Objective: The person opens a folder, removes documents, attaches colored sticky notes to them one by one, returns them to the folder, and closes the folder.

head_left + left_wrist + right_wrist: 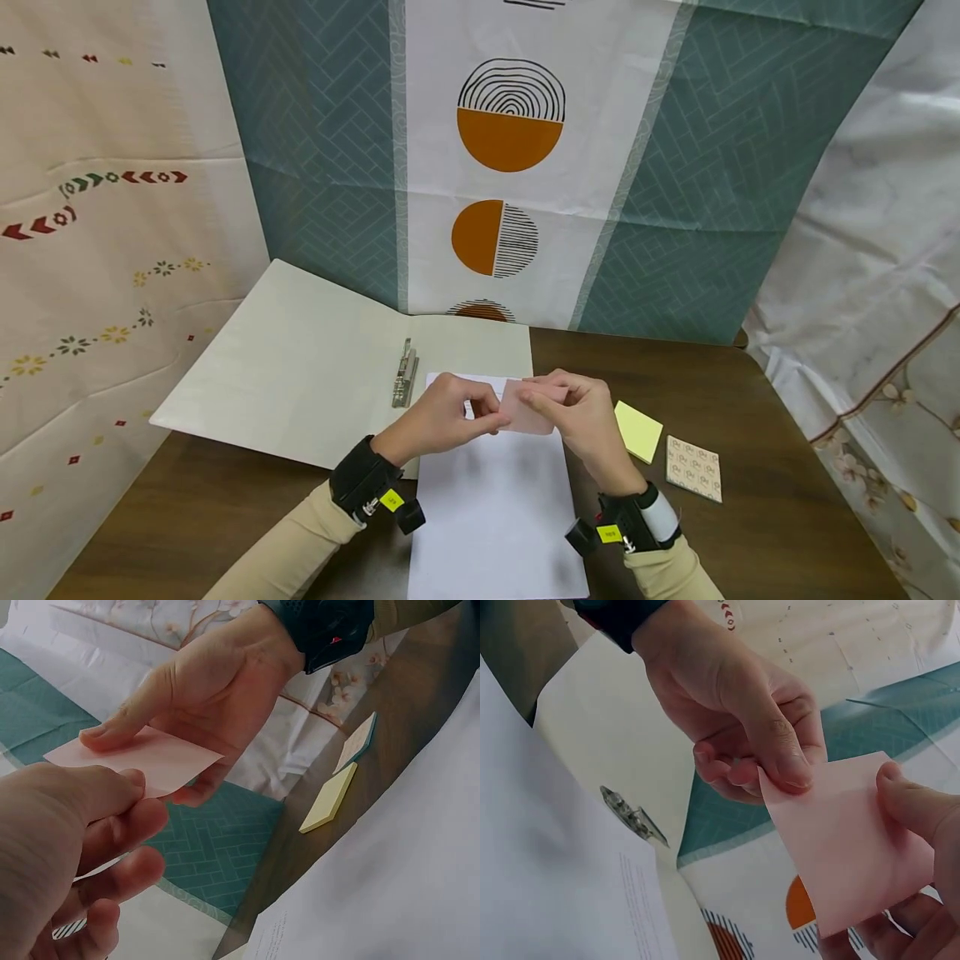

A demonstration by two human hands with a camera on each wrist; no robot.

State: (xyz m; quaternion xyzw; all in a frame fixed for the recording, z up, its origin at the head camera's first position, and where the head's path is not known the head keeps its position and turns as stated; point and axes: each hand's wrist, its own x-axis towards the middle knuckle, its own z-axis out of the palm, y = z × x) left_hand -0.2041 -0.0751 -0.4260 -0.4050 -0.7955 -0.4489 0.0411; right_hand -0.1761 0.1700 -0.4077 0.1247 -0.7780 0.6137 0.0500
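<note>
Both hands pinch a small pink sticky note [527,408], held above a white sheet of paper [495,517]. My left hand [450,418] grips its left edge between thumb and fingertips. At the other side, my right hand [590,425] holds it with the thumb on top and fingers beneath. The right wrist view shows the flat face of the pink note [847,832], with the left thumb on one corner. Printed lines are visible near the sheet's far end, partly hidden by the hands in the head view.
An opened white file folder [315,367] with a metal clip [406,377] lies behind the sheet on the wooden table [780,500]. To the right are a yellow sticky pad [637,431] and a patterned square pad [693,468]. Patterned cloths [322,125] hang around the table.
</note>
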